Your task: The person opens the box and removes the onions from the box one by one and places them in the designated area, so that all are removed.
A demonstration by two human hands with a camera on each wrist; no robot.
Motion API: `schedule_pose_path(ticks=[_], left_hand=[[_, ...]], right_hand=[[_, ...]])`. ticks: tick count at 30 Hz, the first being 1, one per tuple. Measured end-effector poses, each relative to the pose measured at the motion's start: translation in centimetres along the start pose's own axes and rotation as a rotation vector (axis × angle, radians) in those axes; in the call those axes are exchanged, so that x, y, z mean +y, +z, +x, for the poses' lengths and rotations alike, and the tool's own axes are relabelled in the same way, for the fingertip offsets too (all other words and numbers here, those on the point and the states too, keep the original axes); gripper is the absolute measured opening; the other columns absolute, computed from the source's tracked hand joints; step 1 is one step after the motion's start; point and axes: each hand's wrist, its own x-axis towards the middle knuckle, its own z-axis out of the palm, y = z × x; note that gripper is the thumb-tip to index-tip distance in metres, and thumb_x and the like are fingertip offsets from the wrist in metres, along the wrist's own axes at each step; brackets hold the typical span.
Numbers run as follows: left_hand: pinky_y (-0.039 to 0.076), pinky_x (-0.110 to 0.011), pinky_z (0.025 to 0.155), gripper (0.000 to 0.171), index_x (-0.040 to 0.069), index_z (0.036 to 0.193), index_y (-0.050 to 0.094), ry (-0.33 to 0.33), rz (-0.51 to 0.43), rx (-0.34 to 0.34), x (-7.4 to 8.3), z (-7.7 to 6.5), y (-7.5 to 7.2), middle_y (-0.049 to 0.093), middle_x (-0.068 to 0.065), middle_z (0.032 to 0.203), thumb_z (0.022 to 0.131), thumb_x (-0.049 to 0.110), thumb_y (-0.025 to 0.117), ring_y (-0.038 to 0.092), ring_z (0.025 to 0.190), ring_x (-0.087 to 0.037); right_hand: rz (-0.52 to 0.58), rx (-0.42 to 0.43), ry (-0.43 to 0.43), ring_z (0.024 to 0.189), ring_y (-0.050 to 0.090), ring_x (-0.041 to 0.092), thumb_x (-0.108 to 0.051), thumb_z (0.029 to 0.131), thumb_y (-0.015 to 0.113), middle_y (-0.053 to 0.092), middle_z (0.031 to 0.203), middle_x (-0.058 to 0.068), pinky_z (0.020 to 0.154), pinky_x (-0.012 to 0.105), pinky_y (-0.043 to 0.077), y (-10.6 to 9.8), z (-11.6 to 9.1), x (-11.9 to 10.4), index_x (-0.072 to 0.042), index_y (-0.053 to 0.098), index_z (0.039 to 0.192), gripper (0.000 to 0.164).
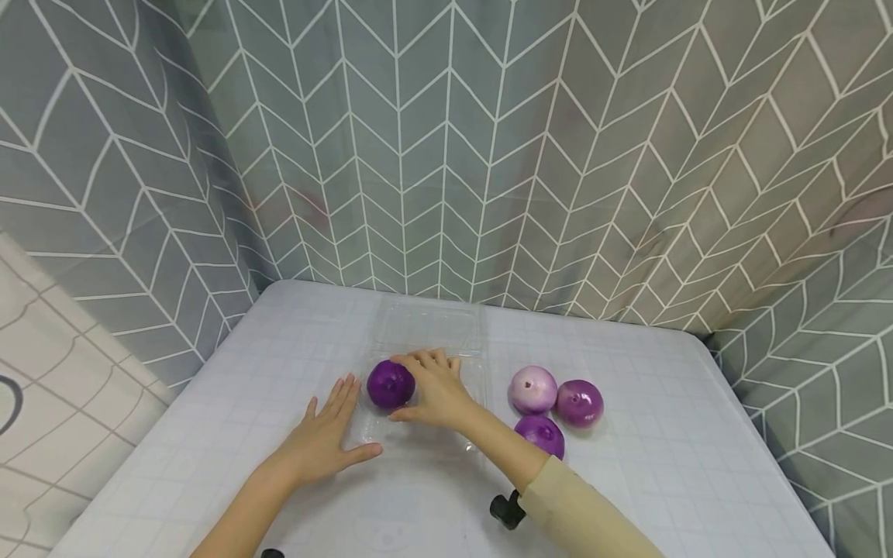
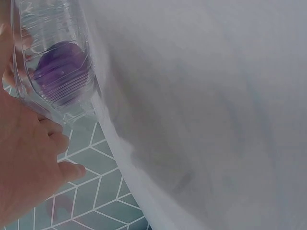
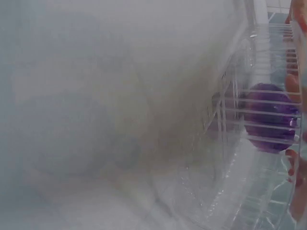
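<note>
A dark purple onion sits in the left part of a clear plastic container, whose clear lid lies open behind it. My right hand reaches in from the right, with thumb and index finger curved around opposite sides of the onion. The other fingers are spread past it. My left hand lies flat beside the container's left edge, fingers straight and thumb out. Through the clear wall the same onion shows in the left wrist view, and the onion also shows in the right wrist view.
To the right of the container stand a pale onion and two purple onions, one at the right and one partly behind my right forearm. A white cloth covers the table. A grey patterned curtain hangs behind.
</note>
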Motion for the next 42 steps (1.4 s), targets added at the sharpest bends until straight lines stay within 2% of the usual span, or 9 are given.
schedule_pose_path(ticks=[3,8,14,18,23,27,30,37,42], left_hand=[[0.013,-0.071,0.105,0.107,-0.010,0.148,0.021,0.017,-0.001,0.024,-0.3,0.0,0.3,0.018,-0.028,0.154,0.081,0.062,0.064,0.015,0.142,-0.044],[0.012,-0.069,0.107,0.110,-0.008,0.149,0.020,-0.002,0.025,0.010,-0.9,0.2,0.9,0.016,-0.025,0.156,0.080,0.068,0.060,0.014,0.143,-0.041],[0.010,-0.068,0.108,0.111,-0.006,0.150,0.019,-0.018,0.028,-0.008,-1.2,0.3,1.1,0.013,-0.021,0.158,0.080,0.070,0.058,0.011,0.145,-0.039],[0.011,-0.068,0.108,0.111,-0.007,0.150,0.020,-0.012,0.022,0.002,-1.2,0.3,1.0,0.014,-0.022,0.157,0.080,0.071,0.058,0.012,0.144,-0.039],[0.014,-0.069,0.106,0.111,-0.009,0.148,0.021,0.006,0.030,0.020,-0.8,0.2,0.7,0.017,-0.025,0.156,0.080,0.070,0.058,0.016,0.143,-0.042],[0.014,-0.069,0.106,0.110,-0.010,0.148,0.020,0.001,0.015,0.006,-0.1,0.1,0.0,0.017,-0.026,0.155,0.081,0.068,0.060,0.016,0.142,-0.042],[0.013,-0.068,0.108,0.110,-0.009,0.149,0.019,-0.015,0.020,-0.016,0.2,0.0,-0.3,0.016,-0.025,0.156,0.082,0.069,0.057,0.014,0.143,-0.041],[0.014,-0.069,0.107,0.109,-0.009,0.148,0.022,0.001,0.025,0.023,-0.6,0.2,0.7,0.018,-0.025,0.155,0.080,0.067,0.061,0.016,0.143,-0.041],[0.011,-0.067,0.108,0.111,-0.007,0.150,0.020,-0.012,0.023,0.005,-1.0,0.3,1.0,0.015,-0.022,0.157,0.080,0.071,0.057,0.013,0.144,-0.039]], right_hand=[[-0.062,-0.049,-0.007,0.113,0.043,0.024,-0.050,0.064,0.086,0.054,0.130,0.004,0.080,0.037,0.028,0.3,0.4,0.1,-0.023,0.048,0.140,0.090],[-0.117,-0.108,-0.003,0.116,0.041,0.023,-0.052,0.066,0.084,0.050,0.134,0.004,0.082,0.037,0.029,0.8,0.9,0.0,-0.025,0.049,0.140,0.086],[-0.115,-0.148,0.018,0.112,0.041,0.022,-0.050,0.067,0.084,0.051,0.131,0.006,0.080,0.035,0.029,0.9,0.4,-0.2,-0.025,0.054,0.134,0.078],[-0.087,-0.159,0.034,0.108,0.044,0.022,-0.047,0.065,0.086,0.057,0.127,0.005,0.079,0.034,0.028,0.6,-0.1,-0.2,-0.022,0.054,0.131,0.077],[-0.110,-0.177,0.006,0.103,0.047,0.018,-0.047,0.063,0.088,0.063,0.123,0.001,0.076,0.033,0.028,0.6,-0.4,-0.5,-0.021,0.054,0.126,0.076],[-0.141,-0.186,-0.017,0.101,0.048,0.016,-0.048,0.062,0.087,0.065,0.119,-0.001,0.076,0.031,0.028,0.8,-0.5,-0.7,-0.021,0.053,0.126,0.078],[-0.184,-0.181,-0.038,0.101,0.048,0.015,-0.051,0.062,0.086,0.064,0.116,-0.002,0.076,0.030,0.028,1.0,-0.5,-0.9,-0.021,0.053,0.128,0.080],[-0.324,-0.128,-0.096,0.096,0.047,0.015,-0.062,0.061,0.080,0.063,0.109,-0.001,0.077,0.032,0.030,1.1,-0.8,-0.6,-0.021,0.057,0.129,0.084],[-0.340,-0.065,-0.126,0.095,0.047,0.016,-0.064,0.059,0.078,0.063,0.106,-0.001,0.076,0.033,0.031,0.7,-1.1,0.0,-0.020,0.058,0.127,0.083]])
